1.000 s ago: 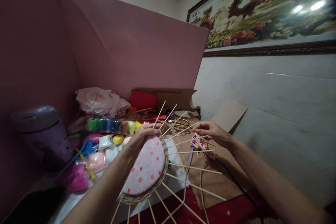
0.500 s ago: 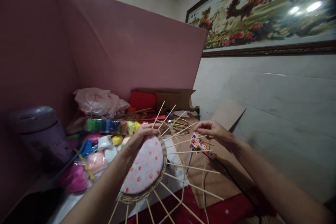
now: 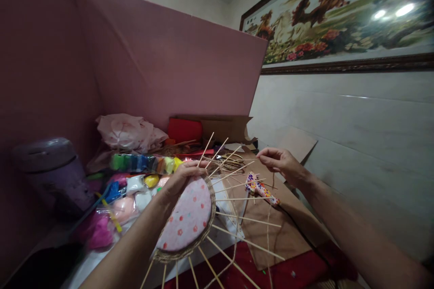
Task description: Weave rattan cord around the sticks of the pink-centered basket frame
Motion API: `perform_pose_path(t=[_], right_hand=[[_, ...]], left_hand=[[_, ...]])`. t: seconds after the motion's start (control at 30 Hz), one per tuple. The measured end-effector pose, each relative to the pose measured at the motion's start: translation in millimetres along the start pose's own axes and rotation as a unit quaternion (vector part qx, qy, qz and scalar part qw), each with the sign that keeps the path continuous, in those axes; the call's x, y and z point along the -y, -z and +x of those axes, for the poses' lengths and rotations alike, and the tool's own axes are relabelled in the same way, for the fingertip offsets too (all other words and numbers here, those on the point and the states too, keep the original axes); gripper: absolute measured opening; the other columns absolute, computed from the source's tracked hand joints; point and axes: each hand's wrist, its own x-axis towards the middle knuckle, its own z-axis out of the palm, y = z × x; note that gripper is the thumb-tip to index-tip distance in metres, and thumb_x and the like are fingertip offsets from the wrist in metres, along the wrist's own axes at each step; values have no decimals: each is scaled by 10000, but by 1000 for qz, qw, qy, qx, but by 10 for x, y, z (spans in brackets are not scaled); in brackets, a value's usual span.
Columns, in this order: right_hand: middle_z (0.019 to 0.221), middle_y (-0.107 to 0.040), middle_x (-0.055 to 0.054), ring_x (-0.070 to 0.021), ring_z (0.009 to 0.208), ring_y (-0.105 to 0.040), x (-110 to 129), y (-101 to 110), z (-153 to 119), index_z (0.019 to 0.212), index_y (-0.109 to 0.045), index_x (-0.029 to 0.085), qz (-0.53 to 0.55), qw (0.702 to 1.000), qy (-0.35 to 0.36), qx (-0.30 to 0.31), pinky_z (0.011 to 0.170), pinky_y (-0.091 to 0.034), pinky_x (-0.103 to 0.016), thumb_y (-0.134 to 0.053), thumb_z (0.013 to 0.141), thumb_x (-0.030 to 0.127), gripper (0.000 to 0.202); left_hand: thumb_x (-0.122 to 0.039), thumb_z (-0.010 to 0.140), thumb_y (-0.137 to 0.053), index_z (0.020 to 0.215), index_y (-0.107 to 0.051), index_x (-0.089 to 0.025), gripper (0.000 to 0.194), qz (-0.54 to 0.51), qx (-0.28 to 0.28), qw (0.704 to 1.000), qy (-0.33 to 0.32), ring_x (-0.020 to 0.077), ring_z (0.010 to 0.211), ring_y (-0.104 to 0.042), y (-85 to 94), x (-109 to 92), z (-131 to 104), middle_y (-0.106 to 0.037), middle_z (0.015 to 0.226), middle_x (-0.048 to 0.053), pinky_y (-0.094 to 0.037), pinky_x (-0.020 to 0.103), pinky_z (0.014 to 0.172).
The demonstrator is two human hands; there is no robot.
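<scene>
My left hand (image 3: 190, 172) is closed on the upper rim of a round basket base (image 3: 186, 221), its thumb and fingers near the sticks. Pale cloth with red flower dots covers the base, and twine is woven around its edge. Thin wooden sticks (image 3: 247, 236) radiate outward from that rim. To the right, my right hand (image 3: 280, 161) pinches a strand of twine (image 3: 273, 180), which hangs below the fingers. The fingertips are close to the end of one upper stick. Beneath them lies a flower-patterned glue gun (image 3: 261, 189) with a black cord.
Brown cardboard (image 3: 281, 239) lies under the glue gun, over a red cloth (image 3: 244, 257). Bags of coloured clay (image 3: 135, 184) crowd the left side, near a lilac container (image 3: 56, 178). Behind stand a pale plastic bag (image 3: 129, 131) and a red object (image 3: 185, 129).
My right hand has moved slightly up and to the right, away from the glue gun, and the hanging twine has shifted with it. My left hand and the base stay nearly still.
</scene>
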Motion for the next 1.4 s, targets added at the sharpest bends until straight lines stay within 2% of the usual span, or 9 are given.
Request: perform_pose_path(t=[0.13, 0.37, 0.6, 0.8, 0.93, 1.03, 1.17, 1.3, 1.4], right_hand=[[505, -369, 65, -52, 452, -241, -8, 16, -40, 732, -633, 155, 22, 999, -10, 46, 426, -127, -223, -704, 661, 404, 269], [550, -413, 59, -46, 465, -278, -149, -64, -90, 715, -618, 169, 102, 989, -72, 83, 435, -148, -204, -728, 652, 353, 224], [587, -501, 26, -64, 491, -370, -347, -297, -185, 723, -628, 156, 122, 978, -96, 142, 444, -219, -203, -732, 658, 345, 226], [563, -464, 37, -33, 448, -289, -446, -404, -250, 730, -665, 133, 139, 969, -117, 165, 417, -153, -198, -734, 670, 305, 195], [577, -478, 31, -26, 447, -310, -488, -409, -297, 711, -662, 131, 158, 965, -136, 160, 421, -167, -195, -744, 660, 295, 190], [617, -514, 20, -30, 456, -342, -506, -426, -330, 716, -646, 144, 180, 962, -147, 146, 421, -188, -194, -753, 643, 318, 217], [567, -532, 19, -35, 425, -337, -514, -504, -363, 692, -622, 144, 195, 956, -159, 148, 395, -173, -193, -797, 553, 361, 311], [630, -562, 6, -66, 521, -449, -478, -617, -416, 714, -619, 145, 200, 960, -153, 120, 464, -296, -200, -783, 586, 338, 284], [604, -533, 24, -67, 511, -432, -414, -681, -471, 714, -623, 149, 181, 962, -177, 98, 480, -317, -211, -780, 582, 340, 280]], left_hand=[[-133, 564, -681, 870, -694, -106, 307, 11, -21, 1000, -1, 87, 555, -538, 10, -5, 2, -652, 687, 39, -353, 178, 492], [-117, 574, -670, 861, -708, -110, 289, 18, -19, 999, -34, 93, 676, -567, 44, 16, 13, -670, 765, 46, -393, 169, 617], [-106, 594, -662, 887, -693, -108, 295, -22, -9, 1000, -19, 68, 586, -536, 35, 51, 12, -642, 709, 26, -373, 151, 525], [-104, 575, -660, 859, -688, -85, 285, -69, -14, 998, 2, 70, 543, -539, 7, 80, 22, -636, 666, 29, -374, 150, 483], [-101, 609, -630, 874, -672, -77, 269, -102, 17, 994, 20, 60, 481, -519, 27, 127, 59, -630, 638, 28, -361, 148, 435], [-95, 619, -611, 863, -653, -84, 248, -132, 48, 990, 28, 112, 537, -582, 35, 168, 75, -635, 650, 38, -438, 190, 506], [-91, 639, -596, 902, -619, -113, 265, -169, 24, 985, 37, 187, 645, -643, 40, 202, 71, -639, 655, 32, -496, 268, 604], [-85, 655, -600, 920, -614, -114, 268, -170, 18, 985, 29, 161, 622, -639, 49, 225, 64, -641, 663, 27, -493, 238, 579], [-65, 631, -623, 919, -622, -113, 292, -155, -1, 987, 41, 129, 589, -625, 44, 242, 56, -651, 682, 26, -481, 205, 558]])
